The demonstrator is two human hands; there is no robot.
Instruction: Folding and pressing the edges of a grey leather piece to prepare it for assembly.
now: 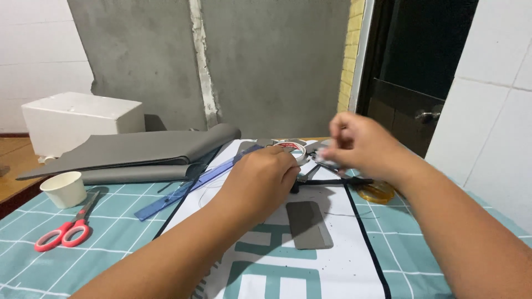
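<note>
Both your hands meet over the tape roll at the far end of the worktop (454, 243).

Grey folded sheets (138, 152) lie far left, a blue ruler (188, 185) beside them. Your left hand (260, 180), curled closed, rests against the tape roll (293, 148); your right hand (360, 145) is blurred, so I cannot tell its grip. You seem to be drawing tape free; judging by that, next you need a steady pinch.

A bare grey cement wall (266, 61) rises behind the table, crossed by a pale vertical plaster seam (200, 61). White tiles (39, 50) cover the left wall and the right wall (493, 99). A dark wooden door (413, 77) with a round knob (428, 116) stands beside a yellow brick edge (349, 55).
</note>
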